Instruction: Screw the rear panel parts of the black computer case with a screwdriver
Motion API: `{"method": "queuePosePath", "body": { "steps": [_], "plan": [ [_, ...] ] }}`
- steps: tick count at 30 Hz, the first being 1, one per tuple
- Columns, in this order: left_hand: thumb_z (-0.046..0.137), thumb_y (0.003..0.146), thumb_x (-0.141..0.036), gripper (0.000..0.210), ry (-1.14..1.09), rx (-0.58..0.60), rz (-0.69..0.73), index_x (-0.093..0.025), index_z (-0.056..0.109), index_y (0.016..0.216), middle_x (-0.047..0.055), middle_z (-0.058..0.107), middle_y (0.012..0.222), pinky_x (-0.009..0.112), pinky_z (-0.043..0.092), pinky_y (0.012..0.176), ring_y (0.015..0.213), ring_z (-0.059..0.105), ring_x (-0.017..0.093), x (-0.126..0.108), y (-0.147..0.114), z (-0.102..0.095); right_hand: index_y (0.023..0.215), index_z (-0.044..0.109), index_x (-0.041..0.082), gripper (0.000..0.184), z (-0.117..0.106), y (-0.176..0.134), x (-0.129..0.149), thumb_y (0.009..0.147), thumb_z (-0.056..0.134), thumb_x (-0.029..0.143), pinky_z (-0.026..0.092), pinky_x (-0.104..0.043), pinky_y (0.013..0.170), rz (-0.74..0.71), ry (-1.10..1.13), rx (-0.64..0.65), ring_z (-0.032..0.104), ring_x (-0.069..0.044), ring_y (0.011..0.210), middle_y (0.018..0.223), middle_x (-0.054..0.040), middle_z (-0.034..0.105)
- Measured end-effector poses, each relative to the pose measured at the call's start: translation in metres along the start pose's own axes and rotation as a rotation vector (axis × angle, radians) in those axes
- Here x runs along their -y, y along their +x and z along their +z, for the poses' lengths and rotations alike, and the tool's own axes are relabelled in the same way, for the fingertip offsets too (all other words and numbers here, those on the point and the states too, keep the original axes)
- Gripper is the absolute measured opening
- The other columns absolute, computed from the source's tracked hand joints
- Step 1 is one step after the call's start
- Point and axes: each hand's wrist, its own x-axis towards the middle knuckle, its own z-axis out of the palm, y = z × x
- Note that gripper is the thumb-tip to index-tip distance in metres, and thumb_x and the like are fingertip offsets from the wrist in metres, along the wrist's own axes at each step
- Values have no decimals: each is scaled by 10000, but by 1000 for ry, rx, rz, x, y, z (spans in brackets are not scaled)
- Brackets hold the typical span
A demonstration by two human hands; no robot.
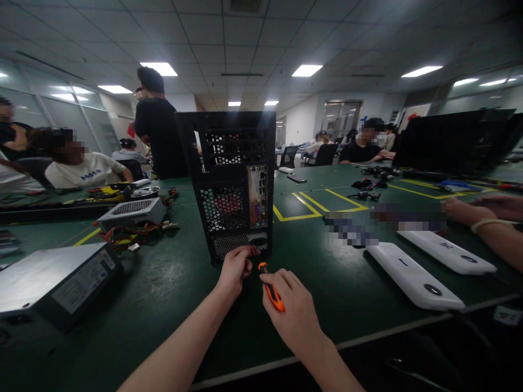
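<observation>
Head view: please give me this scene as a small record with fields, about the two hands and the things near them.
left hand: fingertips at the case's lower rear edge, contact unclear
right hand: grips an orange-and-black tool, probably a screwdriver
computer case: upright, rear panel facing the camera
left side: two loose power supplies
right side: two white oblong devices
surface: green table

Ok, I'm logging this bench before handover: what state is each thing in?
Black metal computer case: upright, vented rear facing the camera.
Orange-and-black handled tool: held in the right hand.
Large silver metal box, nearest left: lying, apart from the case.
Smaller silver metal box, vented top: lying, coloured cables sprawled beside it.
Two white oblong slabs: lying flat.
Rectangular white ceiling lights: lit.
</observation>
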Motion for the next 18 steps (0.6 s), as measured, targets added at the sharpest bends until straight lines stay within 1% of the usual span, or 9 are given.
{"method": "queuePosePath", "body": {
  "steps": [2, 4, 6, 10, 14, 18],
  "plan": [
    [484, 642, -244, 175, 0, -12, 15, -109, 543, 735, 59, 608, 786, 171, 157, 322, 328, 327, 0, 2, 0, 1, 793, 553, 193, 217, 0, 0, 1, 695, 435, 40, 413, -291, 617, -33, -51, 50, 482, -158, 716, 758, -34, 488],
    [478, 649, -247, 176, 5, -12, 28, -109, 536, 742, 57, 606, 795, 168, 162, 320, 324, 327, -3, 3, 1, 1, 780, 567, 198, 237, 1, 0, 2, 679, 440, 25, 410, -293, 613, -41, -62, 71, 472, -161, 718, 758, -36, 478],
    [471, 655, -244, 175, 12, -13, 38, -111, 529, 752, 50, 600, 792, 164, 167, 317, 322, 330, -4, 4, 1, 1, 836, 566, 200, 247, 1, 1, 1, 698, 444, 37, 416, -298, 629, -24, -33, 51, 477, -160, 723, 772, -36, 491],
    [469, 656, -237, 151, 27, -16, 55, -115, 520, 730, 28, 579, 743, 158, 164, 310, 321, 341, -2, 4, 2, 0, 934, 532, 196, 222, 0, 2, -2, 753, 450, 96, 431, -291, 687, 44, 76, -32, 511, -144, 751, 820, -30, 535],
    [472, 647, -227, 142, 35, -17, 44, -114, 525, 716, 32, 579, 727, 156, 157, 305, 319, 344, 0, 4, 2, -2, 926, 522, 193, 190, 2, 2, -3, 767, 447, 124, 436, -283, 712, 62, 134, -49, 527, -144, 787, 852, -35, 543],
    [480, 640, -217, 156, 39, -5, 26, -111, 536, 740, 52, 595, 766, 157, 168, 306, 329, 368, 6, 4, 3, -2, 909, 524, 192, 183, 3, 3, 0, 765, 437, 121, 442, -287, 694, 63, 115, -41, 529, -142, 755, 810, -29, 547]
  ]
}}
